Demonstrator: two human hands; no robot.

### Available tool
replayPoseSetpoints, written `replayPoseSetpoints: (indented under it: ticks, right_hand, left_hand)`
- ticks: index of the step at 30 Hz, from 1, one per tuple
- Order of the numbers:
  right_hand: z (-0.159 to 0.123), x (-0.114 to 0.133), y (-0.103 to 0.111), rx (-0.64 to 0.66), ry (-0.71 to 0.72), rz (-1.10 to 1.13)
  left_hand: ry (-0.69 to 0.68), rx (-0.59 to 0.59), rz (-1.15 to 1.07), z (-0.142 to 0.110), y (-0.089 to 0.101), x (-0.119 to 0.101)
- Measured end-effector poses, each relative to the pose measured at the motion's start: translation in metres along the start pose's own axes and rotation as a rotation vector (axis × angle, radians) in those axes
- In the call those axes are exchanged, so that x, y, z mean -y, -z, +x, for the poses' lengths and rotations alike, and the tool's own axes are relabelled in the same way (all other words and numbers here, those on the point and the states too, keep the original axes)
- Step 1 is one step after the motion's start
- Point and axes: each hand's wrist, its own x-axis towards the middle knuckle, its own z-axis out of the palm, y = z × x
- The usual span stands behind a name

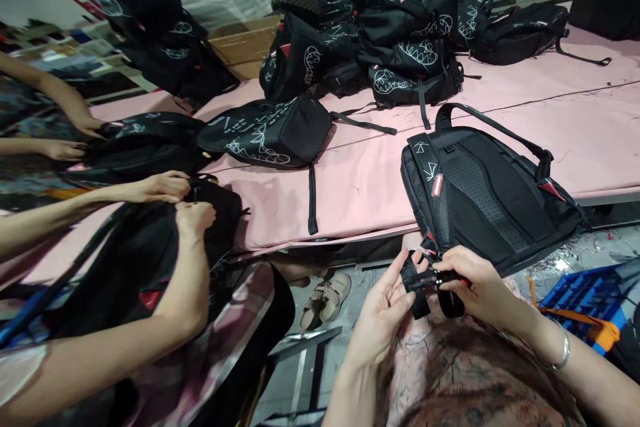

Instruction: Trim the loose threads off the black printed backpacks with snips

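A black backpack (490,193) lies back-side up on the near edge of the pink table (575,127), overhanging toward me. Its black strap end (423,287) hangs off the edge between my hands. My left hand (383,310) pinches the strap from the left, fingers curled around it. My right hand (475,287), with a silver bangle on the wrist, grips the strap and its buckle from the right. Both hands sit just below the backpack's lower corner, over my patterned lap.
A pile of black backpacks (400,40) with white line prints fills the table's far middle; another backpack (270,130) lies flat at centre. At left a co-worker's hands (175,203) work on a black bag (145,260). A blue crate (585,300) stands at right on the floor.
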Motion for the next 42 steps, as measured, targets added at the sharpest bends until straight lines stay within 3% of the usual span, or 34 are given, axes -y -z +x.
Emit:
replayPoseSetpoints:
  ticks: [6,9,15,21,26,32,42]
  right_hand:
    - [0.002,0.001,-0.005,0.023,0.002,-0.082]
    - [0.002,-0.001,-0.005,-0.033,-0.014,-0.099]
    - [-0.004,0.002,0.006,-0.172,-0.101,0.067]
    - [-0.009,0.008,0.017,-0.233,-0.067,0.05]
    - [-0.005,0.009,0.018,-0.177,0.012,-0.127]
    - [0.003,0.007,0.015,-0.09,0.039,-0.369]
    - [0.005,0.003,0.025,0.113,0.001,-0.277]
  left_hand:
    - [0.031,0.006,0.025,0.001,-0.003,0.003]
    - [0.017,0.015,0.035,0.0,-0.001,0.001]
    - [-0.033,0.151,-0.009,0.001,0.009,-0.008]
    - [-0.045,0.038,0.315,0.008,0.014,-0.001]
    - [0.051,0.002,0.347,0.011,0.006,0.008]
    - [0.138,0.109,0.429,0.01,0.002,0.005]
    - [0.119,0.188,0.442,0.013,-0.001,0.004]
